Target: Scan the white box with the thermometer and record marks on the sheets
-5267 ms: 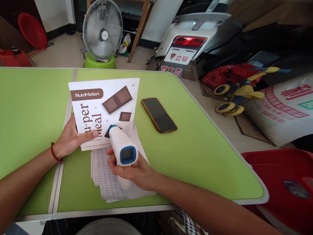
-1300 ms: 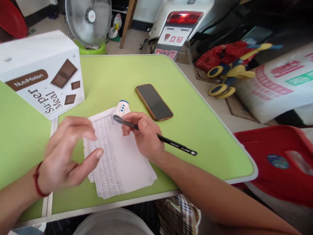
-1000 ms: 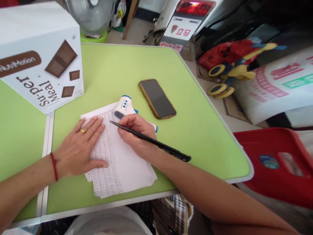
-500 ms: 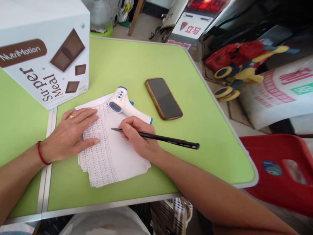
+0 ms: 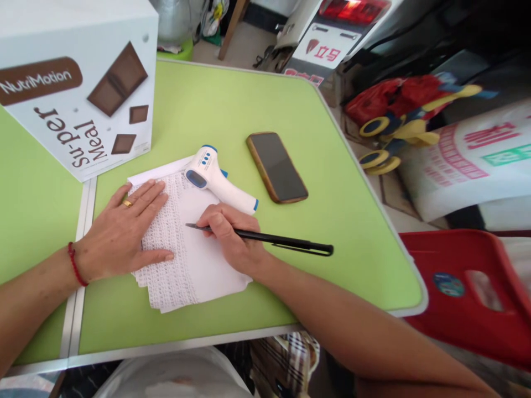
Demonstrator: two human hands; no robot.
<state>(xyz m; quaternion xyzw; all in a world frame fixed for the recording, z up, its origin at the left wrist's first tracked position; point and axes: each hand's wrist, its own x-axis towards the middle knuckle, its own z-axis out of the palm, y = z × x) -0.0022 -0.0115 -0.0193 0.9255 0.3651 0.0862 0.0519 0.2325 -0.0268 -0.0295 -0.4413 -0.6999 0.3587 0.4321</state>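
Apparently a home: a scooter [image 5: 319, 47] stands beyond the desk's [image 5: 340, 243] far right corner, a wheeled toy [image 5: 412, 132] past its right edge.

Black along the pen [image 5: 290, 242]. White on the paper [image 5: 215, 268], partly rowed with dark marks. White and blue on the thermometer [image 5: 213, 178], black and brown on the phone [image 5: 277, 167], white with brown print on the box [image 5: 85, 91]. Green across the table [image 5: 215, 110], red on the bracelet [image 5: 73, 264].

The green desk [image 5: 365, 260] has a pale metal rim [image 5: 166, 348] and rounded right corners; a metal seam [image 5: 74, 320] runs in from its near edge. Toward the left edge stands a white box [image 5: 78, 83]. Marked papers [image 5: 215, 260] lie near the near edge, a thermometer [image 5: 219, 185] partly over them, a phone [image 5: 277, 167] nearer the right edge.
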